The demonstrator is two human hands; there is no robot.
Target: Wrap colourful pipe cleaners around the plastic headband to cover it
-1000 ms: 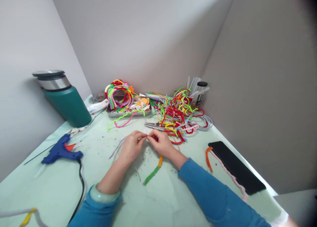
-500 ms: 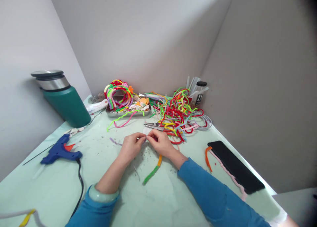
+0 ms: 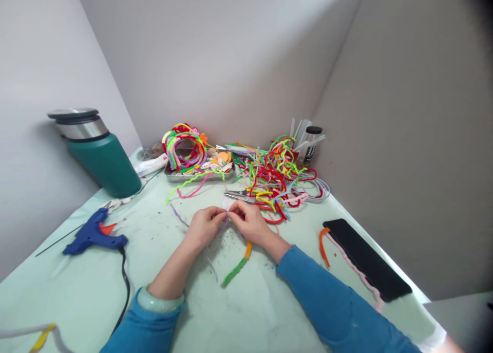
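Both hands meet over the middle of the pale green table (image 3: 262, 312). My left hand (image 3: 204, 225) pinches a thin lilac pipe cleaner (image 3: 176, 213) whose free end trails up and to the left. My right hand (image 3: 249, 221) is closed on the same small piece at the fingertips, touching the left hand. A green and orange pipe cleaner (image 3: 238, 266) lies on the table just below the right wrist. Scissors (image 3: 239, 195) rest right behind the hands.
A tangled heap of coloured pipe cleaners (image 3: 279, 178) and a metal tray (image 3: 200, 175) with wrapped hoops sit at the back. A blue glue gun (image 3: 93, 235) and green flask (image 3: 100, 155) stand left. A black phone (image 3: 365, 258) with pink and orange strands lies right.
The lilac pipe cleaner's free end has swung from low left of the left hand up toward the back left. The hands stay together in nearly the same spot.
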